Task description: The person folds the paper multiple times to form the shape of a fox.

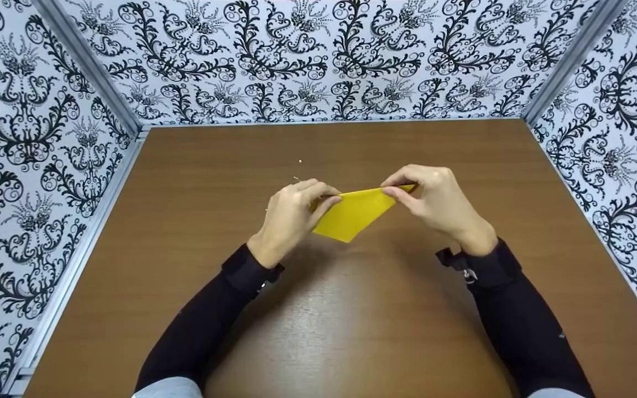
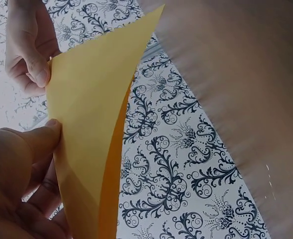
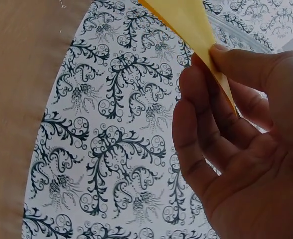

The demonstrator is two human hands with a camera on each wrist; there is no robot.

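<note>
Between both hands a folded sheet of yellow paper (image 1: 354,215) is held up over the brown table. Its top edge runs as a crease from hand to hand, and a pointed corner hangs down. My left hand (image 1: 294,210) pinches the crease on the left, thumb on the near side. On the right, my right hand (image 1: 432,196) pinches the other end between thumb and fingers. The left wrist view shows the paper (image 2: 89,94) doubled, its two layers slightly apart along the loose edge. In the right wrist view the paper (image 3: 196,30) narrows to a point between the fingers.
The brown wooden table (image 1: 351,320) lies beneath the hands. Patterned black-and-white walls (image 1: 307,61) close it in at the back and both sides, with grey metal rails (image 1: 86,66) at the corners. Small bright specks (image 1: 299,161) show beyond the left hand.
</note>
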